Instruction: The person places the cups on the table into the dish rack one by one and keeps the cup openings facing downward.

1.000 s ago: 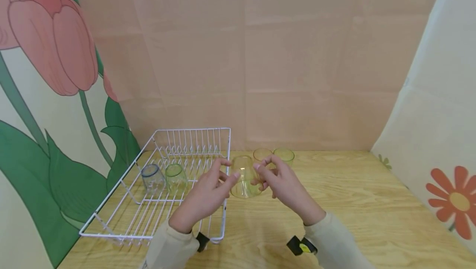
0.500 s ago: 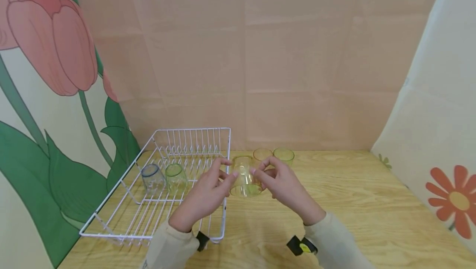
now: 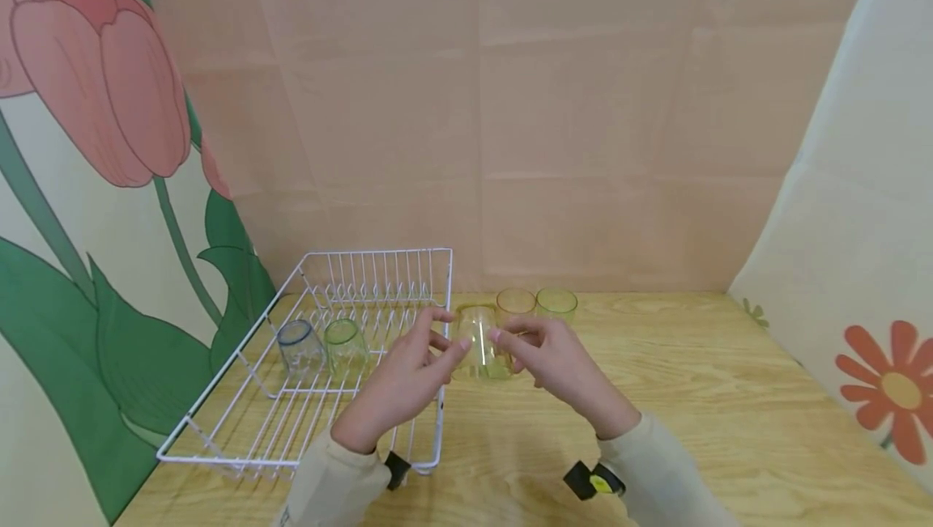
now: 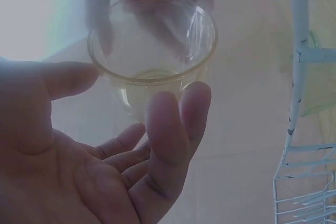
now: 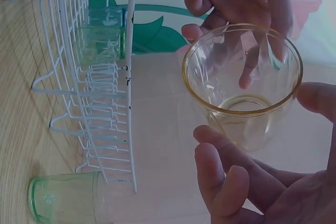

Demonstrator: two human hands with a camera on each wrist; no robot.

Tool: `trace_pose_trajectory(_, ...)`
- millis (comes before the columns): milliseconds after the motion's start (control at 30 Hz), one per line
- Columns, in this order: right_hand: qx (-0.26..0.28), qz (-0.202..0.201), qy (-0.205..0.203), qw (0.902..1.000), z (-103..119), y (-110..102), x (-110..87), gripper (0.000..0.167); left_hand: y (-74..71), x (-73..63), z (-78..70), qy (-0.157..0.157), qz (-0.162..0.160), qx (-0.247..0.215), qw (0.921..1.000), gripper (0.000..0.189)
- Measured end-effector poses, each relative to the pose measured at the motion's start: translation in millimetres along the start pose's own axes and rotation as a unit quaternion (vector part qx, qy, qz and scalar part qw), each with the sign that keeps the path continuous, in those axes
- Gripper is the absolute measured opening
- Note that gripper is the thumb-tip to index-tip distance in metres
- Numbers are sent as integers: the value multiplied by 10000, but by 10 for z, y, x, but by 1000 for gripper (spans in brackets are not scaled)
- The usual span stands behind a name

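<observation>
Both hands hold a clear drinking glass with a yellow-amber rim [image 3: 481, 337], in the middle of the head view. In the right wrist view the glass's mouth [image 5: 242, 66] faces the camera, so it lies tipped towards the person. My left hand [image 3: 408, 369] has its thumb near the rim and its fingers curved about the side. On the opposite side, my right hand [image 3: 550, 353] supports the glass between thumb and bent fingers. Behind it, an orange-rimmed glass [image 3: 516, 298] and a yellow-green glass [image 3: 557, 300] stand on the table.
A white wire dish rack [image 3: 251, 461] stands left of the hands, its right rail close to the left hand. Inside it are a blue-rimmed glass [image 3: 300, 359] and a green-rimmed glass [image 3: 346, 355]. Bare wooden table [image 3: 700, 381] stretches right, up to the back wall cloth [image 3: 583, 187].
The held glass has turned a little, its wide lower end coming up slightly. My right index finger has come down and the thumb has moved inwards onto the glass. My left hand stays nearly still.
</observation>
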State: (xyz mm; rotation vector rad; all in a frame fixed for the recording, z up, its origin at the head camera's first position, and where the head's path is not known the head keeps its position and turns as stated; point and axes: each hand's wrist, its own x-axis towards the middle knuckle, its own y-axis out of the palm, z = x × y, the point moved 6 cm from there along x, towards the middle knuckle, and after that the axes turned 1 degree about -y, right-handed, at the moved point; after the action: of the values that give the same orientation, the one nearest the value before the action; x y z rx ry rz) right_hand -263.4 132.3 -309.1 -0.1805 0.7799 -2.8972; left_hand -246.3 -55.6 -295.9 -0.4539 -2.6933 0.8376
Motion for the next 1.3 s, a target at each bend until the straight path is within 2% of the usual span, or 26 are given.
trace_pose_trajectory(433, 36, 38, 129, 9999, -26, 2, -1, 52, 5, 27, 4, -30, -83, 49, 9999, 50)
trace_pose_trajectory(767, 59, 55, 149, 9999, -19, -13, -16, 58, 24, 5, 7, 6, -8, 179, 9998, 51)
trace_pose_trajectory(1300, 146, 93, -88, 9998, -22, 33, -17, 53, 1, 18, 3, 83, -3, 191, 9998, 52)
